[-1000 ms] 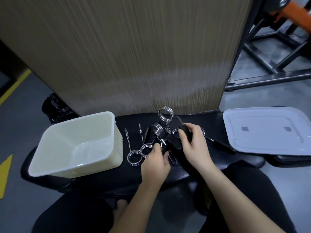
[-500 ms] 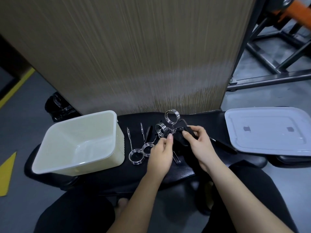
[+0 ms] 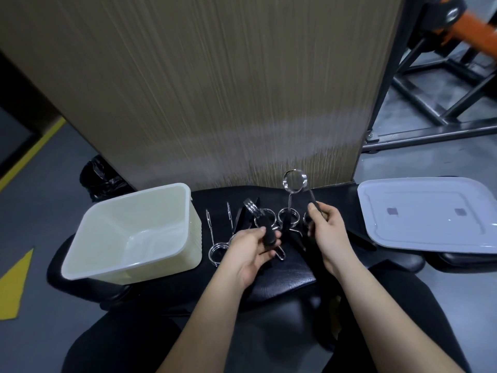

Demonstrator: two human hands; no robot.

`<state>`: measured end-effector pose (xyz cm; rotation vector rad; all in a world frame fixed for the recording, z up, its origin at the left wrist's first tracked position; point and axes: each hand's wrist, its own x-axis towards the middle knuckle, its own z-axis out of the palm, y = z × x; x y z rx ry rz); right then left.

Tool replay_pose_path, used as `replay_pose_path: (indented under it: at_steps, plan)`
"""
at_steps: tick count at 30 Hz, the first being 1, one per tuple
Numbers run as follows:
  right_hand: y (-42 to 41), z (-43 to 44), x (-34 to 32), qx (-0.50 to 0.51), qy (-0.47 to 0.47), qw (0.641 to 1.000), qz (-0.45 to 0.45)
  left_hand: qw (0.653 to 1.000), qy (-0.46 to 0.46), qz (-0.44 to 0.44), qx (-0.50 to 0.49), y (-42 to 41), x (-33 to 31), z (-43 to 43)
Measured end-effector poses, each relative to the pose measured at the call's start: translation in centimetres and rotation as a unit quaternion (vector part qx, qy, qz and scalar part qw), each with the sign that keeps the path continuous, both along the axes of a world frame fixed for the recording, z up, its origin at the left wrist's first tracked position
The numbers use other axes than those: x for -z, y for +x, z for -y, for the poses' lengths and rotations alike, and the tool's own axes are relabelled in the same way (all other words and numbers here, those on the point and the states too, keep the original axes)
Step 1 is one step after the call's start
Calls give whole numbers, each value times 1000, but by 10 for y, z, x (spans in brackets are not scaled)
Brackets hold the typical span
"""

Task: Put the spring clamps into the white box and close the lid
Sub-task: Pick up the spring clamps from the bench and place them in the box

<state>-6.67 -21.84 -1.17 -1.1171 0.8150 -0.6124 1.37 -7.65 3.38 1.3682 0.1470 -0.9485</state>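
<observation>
Several chrome spring clamps (image 3: 265,219) with black grips lie in a tangle on a black padded seat (image 3: 285,275). My left hand (image 3: 252,251) grips the black handle of one clamp whose coil (image 3: 251,205) points up and left. My right hand (image 3: 326,232) pinches the black handle of another clamp, its coil ring (image 3: 295,181) raised above the pile. A further clamp (image 3: 216,251) lies flat beside the white box (image 3: 129,232), which stands open and empty at the left. The white lid (image 3: 430,211) lies flat at the right.
A wood-grain panel (image 3: 215,90) rises directly behind the seat. A black bag (image 3: 100,179) sits on the grey floor behind the box. Black metal frame bars (image 3: 430,103) stand at the upper right. My dark-clothed legs fill the bottom.
Both hands have closed on separate clamps and drawn apart. The right hand's clamp has risen so its ring stands higher; the left hand has turned palm-up with its clamp handle.
</observation>
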Motion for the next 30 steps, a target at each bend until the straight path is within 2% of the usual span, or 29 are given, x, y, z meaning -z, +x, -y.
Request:
replay_pose_path:
  at_steps: [3, 6, 8, 11, 14, 18, 22, 26, 28, 30]
  plan:
    - [-2, 2, -8, 22, -4, 999, 31, 994, -74, 5, -80, 10, 2, -23]
    - [-3, 2, -17, 27, 26, 997, 65, 987, -120, 35, -101, 15, -11, -36]
    - [-7, -2, -21, 9, 31, 996, 79, 985, -118, 73, -98, 15, -23, -39]
    - [-15, -18, -18, -43, -12, 998, 41, 981, -116, 133, -85, 14, -42, -48]
    - [-19, -34, -18, -79, -49, 995, 20, 963, -48, 262, -50, 17, -58, -70]
    - [-18, -42, -24, -110, -109, 988, 3, 883, 68, 464, 16, 36, -74, -123]
    - [-11, -56, -32, -148, -184, 971, -24, 751, 219, 619, 68, 68, -91, -175]
    - [10, -85, -52, -185, -197, 963, -5, 641, 347, 675, 115, 99, -91, -219]
    - [25, -96, -59, -206, -186, 961, 6, 614, 386, 675, 135, 109, -84, -237]
    - [37, -102, -67, -218, -192, 957, 4, 611, 406, 662, 156, 116, -74, -249]
